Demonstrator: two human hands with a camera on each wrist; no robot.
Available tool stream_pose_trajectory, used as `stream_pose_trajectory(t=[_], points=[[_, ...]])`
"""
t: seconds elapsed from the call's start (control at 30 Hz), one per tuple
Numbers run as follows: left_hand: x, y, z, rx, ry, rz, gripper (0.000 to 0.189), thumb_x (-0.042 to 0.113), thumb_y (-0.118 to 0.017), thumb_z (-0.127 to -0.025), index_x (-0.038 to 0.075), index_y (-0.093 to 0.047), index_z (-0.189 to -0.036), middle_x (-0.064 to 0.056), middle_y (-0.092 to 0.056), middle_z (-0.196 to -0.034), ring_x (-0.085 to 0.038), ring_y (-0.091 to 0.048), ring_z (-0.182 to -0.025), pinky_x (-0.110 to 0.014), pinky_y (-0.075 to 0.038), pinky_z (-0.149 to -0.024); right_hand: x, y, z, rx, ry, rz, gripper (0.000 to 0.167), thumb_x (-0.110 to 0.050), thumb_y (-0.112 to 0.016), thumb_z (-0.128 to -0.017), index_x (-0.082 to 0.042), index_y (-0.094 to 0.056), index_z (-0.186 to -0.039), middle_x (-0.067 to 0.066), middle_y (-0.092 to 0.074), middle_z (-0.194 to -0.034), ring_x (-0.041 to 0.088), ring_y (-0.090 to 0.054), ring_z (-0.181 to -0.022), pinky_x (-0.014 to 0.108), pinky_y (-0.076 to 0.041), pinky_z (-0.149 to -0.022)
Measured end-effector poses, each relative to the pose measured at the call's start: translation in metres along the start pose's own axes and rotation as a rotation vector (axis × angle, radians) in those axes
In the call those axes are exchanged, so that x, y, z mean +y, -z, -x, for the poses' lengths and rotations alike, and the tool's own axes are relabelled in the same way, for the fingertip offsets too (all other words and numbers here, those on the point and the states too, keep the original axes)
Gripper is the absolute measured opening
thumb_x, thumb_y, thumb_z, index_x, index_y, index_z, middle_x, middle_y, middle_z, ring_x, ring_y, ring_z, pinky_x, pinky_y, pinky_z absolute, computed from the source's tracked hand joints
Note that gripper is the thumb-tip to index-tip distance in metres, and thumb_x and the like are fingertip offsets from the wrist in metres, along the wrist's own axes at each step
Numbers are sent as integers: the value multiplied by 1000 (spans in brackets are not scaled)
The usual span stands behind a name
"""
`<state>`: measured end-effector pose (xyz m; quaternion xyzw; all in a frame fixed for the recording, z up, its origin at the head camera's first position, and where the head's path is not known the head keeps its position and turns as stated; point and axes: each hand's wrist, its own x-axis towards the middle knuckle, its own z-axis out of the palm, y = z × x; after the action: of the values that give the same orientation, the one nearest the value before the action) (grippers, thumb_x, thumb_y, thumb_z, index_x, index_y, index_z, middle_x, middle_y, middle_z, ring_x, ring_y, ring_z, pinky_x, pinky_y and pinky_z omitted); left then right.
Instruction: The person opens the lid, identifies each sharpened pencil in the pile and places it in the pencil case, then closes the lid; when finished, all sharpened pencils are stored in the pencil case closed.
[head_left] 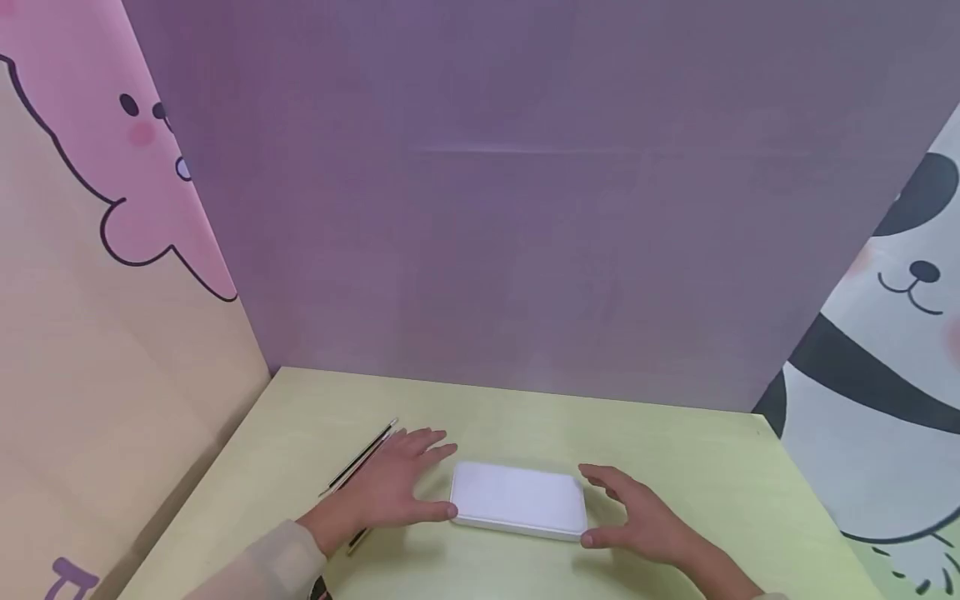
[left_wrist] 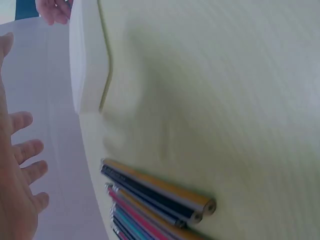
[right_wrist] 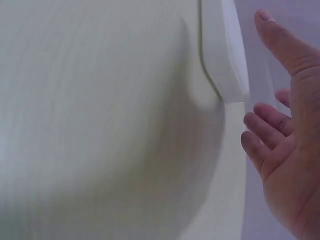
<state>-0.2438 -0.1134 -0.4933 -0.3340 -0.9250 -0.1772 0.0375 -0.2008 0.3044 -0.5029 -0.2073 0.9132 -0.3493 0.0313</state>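
A white rectangular case (head_left: 519,497) with rounded corners lies flat on the pale yellow table between my two hands. My left hand (head_left: 393,483) is at its left side, fingers spread and thumb close to the near left corner. Opposite it, my right hand (head_left: 637,521) is held with parted fingers, its thumb by the near right corner. Whether either thumb touches the case (left_wrist: 90,60) cannot be told. Neither hand grips anything. Several pencils (left_wrist: 150,195) lie side by side to the left of the case, partly hidden under my left hand in the head view.
The table (head_left: 675,442) meets a plain purple panel (head_left: 510,208) at the back. Side panels with a pink cartoon figure (head_left: 135,167) on the left and a cartoon panda (head_left: 900,350) on the right flank it.
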Motion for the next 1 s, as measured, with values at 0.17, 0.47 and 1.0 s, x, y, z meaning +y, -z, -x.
stream_pose_trajectory(t=[0.17, 0.47, 1.0], points=[[5, -9, -1, -19, -16, 34, 86, 77, -60, -85, 25, -51, -152, -2, -43, -160, -30, -37, -149, -57, -23, -122, 9, -9, -4, -1, 38, -40, 91, -50, -87, -77, -8, -49, -149, 12, -58, -145, 35, -57, -131, 44, -49, -106], [21, -23, -10, -35, -44, -33, 77, 80, -60, -82, 30, -61, -141, 4, -56, -145, -24, -52, -135, -52, -41, -110, 19, -20, -7, 31, -10, 6, 94, -54, -88, -73, -7, -53, -146, 11, -59, -145, 38, -58, -130, 45, -50, -105], [42, -43, -35, -81, -134, -13, 63, 76, -58, -87, 28, -71, -126, 9, -61, -132, -11, -51, -123, -37, -46, -95, 23, -36, -6, 127, -91, 101, 94, -55, -92, -65, -18, -56, -144, -3, -64, -139, 27, -57, -132, 51, -44, -110]])
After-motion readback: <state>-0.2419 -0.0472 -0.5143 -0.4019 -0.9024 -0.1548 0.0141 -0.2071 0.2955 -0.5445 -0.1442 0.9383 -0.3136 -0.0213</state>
